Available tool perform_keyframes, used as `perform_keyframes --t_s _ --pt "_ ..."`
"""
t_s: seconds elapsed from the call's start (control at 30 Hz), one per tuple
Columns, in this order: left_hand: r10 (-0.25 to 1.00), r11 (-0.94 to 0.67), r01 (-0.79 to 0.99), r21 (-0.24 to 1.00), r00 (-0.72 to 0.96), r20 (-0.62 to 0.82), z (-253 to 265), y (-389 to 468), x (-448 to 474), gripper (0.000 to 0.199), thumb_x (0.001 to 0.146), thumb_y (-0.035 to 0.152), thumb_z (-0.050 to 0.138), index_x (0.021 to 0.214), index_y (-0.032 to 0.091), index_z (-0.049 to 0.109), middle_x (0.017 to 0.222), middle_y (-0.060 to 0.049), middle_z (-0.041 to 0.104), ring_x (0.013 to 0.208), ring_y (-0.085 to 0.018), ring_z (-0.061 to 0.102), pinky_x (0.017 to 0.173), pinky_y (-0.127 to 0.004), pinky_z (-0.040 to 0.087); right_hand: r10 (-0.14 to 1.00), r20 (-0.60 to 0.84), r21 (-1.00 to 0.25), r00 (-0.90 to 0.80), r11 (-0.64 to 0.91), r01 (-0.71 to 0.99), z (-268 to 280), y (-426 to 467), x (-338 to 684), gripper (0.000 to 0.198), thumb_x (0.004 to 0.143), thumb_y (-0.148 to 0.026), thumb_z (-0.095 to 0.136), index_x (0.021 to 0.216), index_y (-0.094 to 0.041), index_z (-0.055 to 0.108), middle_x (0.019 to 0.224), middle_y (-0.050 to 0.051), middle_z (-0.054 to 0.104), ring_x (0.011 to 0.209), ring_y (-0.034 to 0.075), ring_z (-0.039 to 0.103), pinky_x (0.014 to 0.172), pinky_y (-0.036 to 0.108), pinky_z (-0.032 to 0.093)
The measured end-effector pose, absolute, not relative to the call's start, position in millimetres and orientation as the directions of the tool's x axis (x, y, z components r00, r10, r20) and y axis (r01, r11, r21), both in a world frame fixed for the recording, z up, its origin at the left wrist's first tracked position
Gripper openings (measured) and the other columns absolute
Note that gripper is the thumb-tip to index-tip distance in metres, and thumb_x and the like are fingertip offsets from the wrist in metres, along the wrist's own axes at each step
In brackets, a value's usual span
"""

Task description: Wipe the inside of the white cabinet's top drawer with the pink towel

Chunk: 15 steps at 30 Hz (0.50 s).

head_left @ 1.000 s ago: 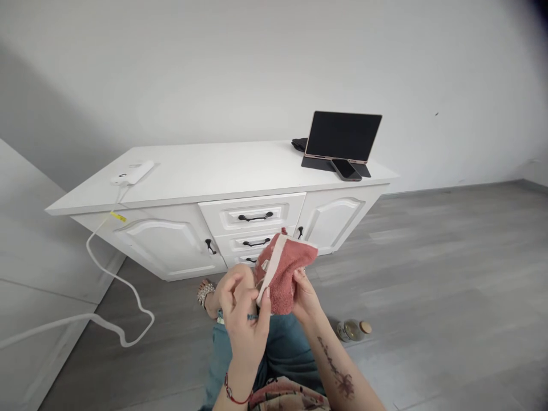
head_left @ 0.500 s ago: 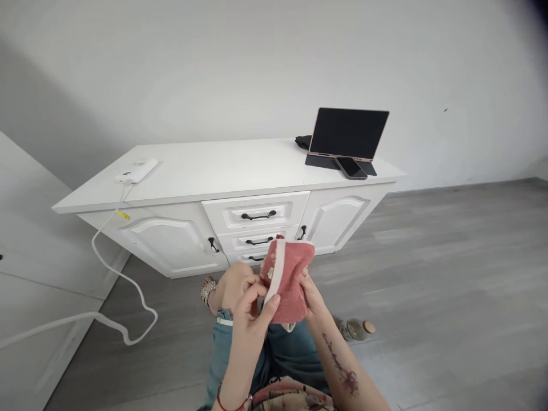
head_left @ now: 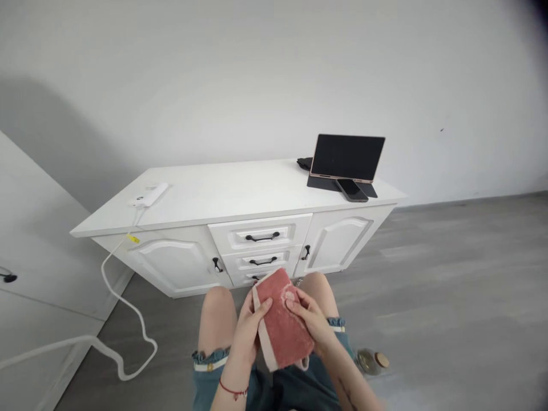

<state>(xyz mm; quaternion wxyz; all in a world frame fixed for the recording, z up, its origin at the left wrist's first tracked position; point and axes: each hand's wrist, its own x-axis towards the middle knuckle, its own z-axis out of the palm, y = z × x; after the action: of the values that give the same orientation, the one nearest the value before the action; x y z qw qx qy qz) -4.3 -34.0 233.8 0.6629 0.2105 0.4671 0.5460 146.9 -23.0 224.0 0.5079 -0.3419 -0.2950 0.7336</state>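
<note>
A folded red towel [head_left: 283, 328] with a fuzzy surface and a white border is held over my lap. My left hand [head_left: 250, 322] grips its left side, thumb lying across the white edging. On the right side my right hand [head_left: 310, 317] pinches it, thumb pressed near a pale patch on the upper part. The fingers of both hands are mostly hidden behind the cloth. A bit of whitish trim pokes out at the towel's lower right.
Ahead stands a white cabinet [head_left: 235, 188] bearing a propped tablet [head_left: 349, 157], a phone [head_left: 351, 190], a dark item [head_left: 304, 164] and a white power strip [head_left: 149, 195]. Its cord [head_left: 128, 302] hangs to the left. A corked glass bottle [head_left: 371, 362] is on the grey floor at right.
The towel has been turned and opened flatter, so a broad red face with a pale patch shows. Both hands are slightly lower, and the view has tilted up a little.
</note>
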Motion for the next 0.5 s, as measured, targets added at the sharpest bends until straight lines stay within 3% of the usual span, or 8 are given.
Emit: perform_keyframes --t_s 0.13,0.23,0.33,0.43,0.5 --pt "0.929 0.246 -0.323 0.914 -0.19 -0.317 216.3 -18.4 -17.9 0.076 0.059 0.034 0.086 0.126 0.022 0.052 0.115 -0.01 0.07 0.106 -0.027 0.065 0.091 -0.034 0.05 0.762 -0.476 -0.421 -0.44 -0.636 -0.646 205.4 -34.2 122.1 0.034 0.063 -0.036 0.085 0.089 -0.018 0.073 0.089 0.008 0.076 0.085 0.024 0.071 0.081 0.038 0.056" --pt "0.922 0.316 -0.259 0.913 -0.143 -0.36 199.6 5.0 -32.7 0.074 0.065 0.035 0.082 0.129 0.019 0.049 0.099 -0.01 0.073 0.096 -0.026 0.068 0.087 -0.035 0.051 0.659 -0.59 -0.208 -0.466 -0.682 -0.702 194.1 -34.0 122.2 0.035 0.059 -0.027 0.087 0.086 -0.013 0.071 0.086 0.01 0.076 0.087 0.024 0.072 0.084 0.036 0.055" --pt "0.897 0.291 -0.402 0.868 -0.203 -0.394 196.5 46.3 -41.8 0.052 0.066 0.02 0.081 0.112 0.017 0.059 0.086 -0.005 0.072 0.087 -0.02 0.069 0.085 -0.031 0.051 0.664 -0.617 -0.165 -0.424 -0.635 -0.755 194.0 -27.3 134.8 0.036 0.06 -0.026 0.088 0.087 -0.012 0.069 0.086 0.01 0.076 0.089 0.024 0.072 0.088 0.035 0.054" --pt "0.843 0.319 -0.688 0.651 -0.108 -0.527 208.2 101.0 -42.5 0.017 0.077 0.005 0.068 0.09 0.014 0.062 0.083 -0.007 0.071 0.079 -0.016 0.07 0.081 -0.026 0.054 0.708 -0.604 -0.229 -0.365 -0.593 -0.772 197.4 -19.9 150.7 0.039 0.063 -0.035 0.086 0.092 -0.014 0.07 0.089 0.009 0.076 0.094 0.026 0.071 0.091 0.038 0.054" --pt "0.792 0.339 -0.763 0.551 -0.085 -0.605 215.7 135.6 -40.5 0.011 0.082 0.004 0.062 0.08 0.014 0.06 0.075 -0.007 0.068 0.071 -0.014 0.068 0.075 -0.024 0.056 0.743 -0.589 -0.312 -0.317 -0.571 -0.759 196.9 -16.2 160.3 0.04 0.064 -0.041 0.085 0.093 -0.018 0.071 0.09 0.007 0.076 0.097 0.026 0.07 0.093 0.039 0.053"
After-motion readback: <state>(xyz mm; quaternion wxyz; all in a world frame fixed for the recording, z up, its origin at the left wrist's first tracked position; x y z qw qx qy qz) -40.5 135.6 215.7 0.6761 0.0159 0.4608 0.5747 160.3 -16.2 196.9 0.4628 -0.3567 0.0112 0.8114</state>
